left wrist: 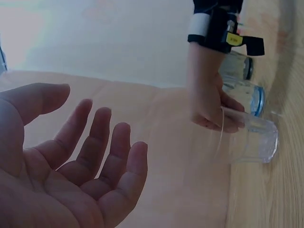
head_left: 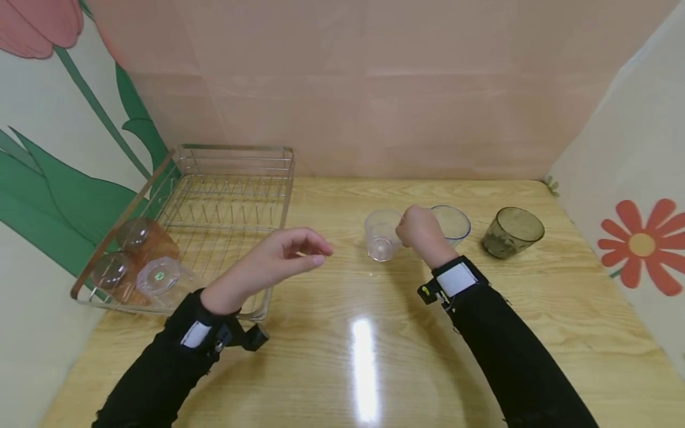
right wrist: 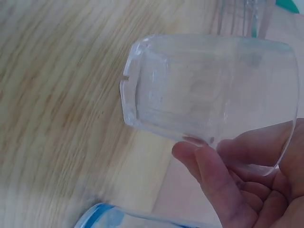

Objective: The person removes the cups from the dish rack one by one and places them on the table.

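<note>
Left hand (head_left: 272,260) relaxed, right hand (head_left: 421,233) pinches clear cup (right wrist: 190,85).

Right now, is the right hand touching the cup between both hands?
Touching: the right wrist view shows the right hand pinching the side of the cup.
</note>
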`<state>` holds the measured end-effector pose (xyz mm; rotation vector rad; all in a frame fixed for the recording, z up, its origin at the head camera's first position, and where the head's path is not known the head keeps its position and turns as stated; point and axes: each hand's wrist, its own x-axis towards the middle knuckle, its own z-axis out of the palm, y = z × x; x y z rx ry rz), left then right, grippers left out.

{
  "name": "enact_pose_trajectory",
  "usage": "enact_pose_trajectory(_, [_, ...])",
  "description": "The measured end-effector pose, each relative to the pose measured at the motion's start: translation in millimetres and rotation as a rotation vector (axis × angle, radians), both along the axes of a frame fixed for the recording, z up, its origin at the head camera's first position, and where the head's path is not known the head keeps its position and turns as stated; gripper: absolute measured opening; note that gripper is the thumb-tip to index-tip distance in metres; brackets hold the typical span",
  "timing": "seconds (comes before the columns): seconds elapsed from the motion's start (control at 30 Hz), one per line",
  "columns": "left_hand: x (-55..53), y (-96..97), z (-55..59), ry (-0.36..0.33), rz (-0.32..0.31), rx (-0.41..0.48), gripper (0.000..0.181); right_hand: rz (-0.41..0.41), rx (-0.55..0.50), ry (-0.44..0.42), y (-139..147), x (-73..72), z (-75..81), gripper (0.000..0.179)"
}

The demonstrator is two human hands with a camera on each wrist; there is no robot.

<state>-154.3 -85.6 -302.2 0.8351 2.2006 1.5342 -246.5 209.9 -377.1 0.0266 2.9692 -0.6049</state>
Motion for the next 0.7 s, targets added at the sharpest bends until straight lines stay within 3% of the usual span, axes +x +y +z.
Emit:
enact_pose_trajectory(0.17, [-2.8, -4.5, -2.8, 0.002, 0.028, -0.012, 0.02, -0.018, 0.025, -0.064, 3, -9.4, -1.4, 0.018])
enact_pose_trajectory(0.43, [-8.2, -3.7, -6.3, -0.029, 0.03, -0.009, 0.019, -0.048, 0.034, -0.073, -1, -20.5, 2.1, 0.022])
enact_pose_trajectory(0.7, [-10.2, -11.6, -10.6, -0.035, 0.043, -0.003, 0.021, -0.033, -0.01, -0.06, 7, -13.3, 3.0, 0.053])
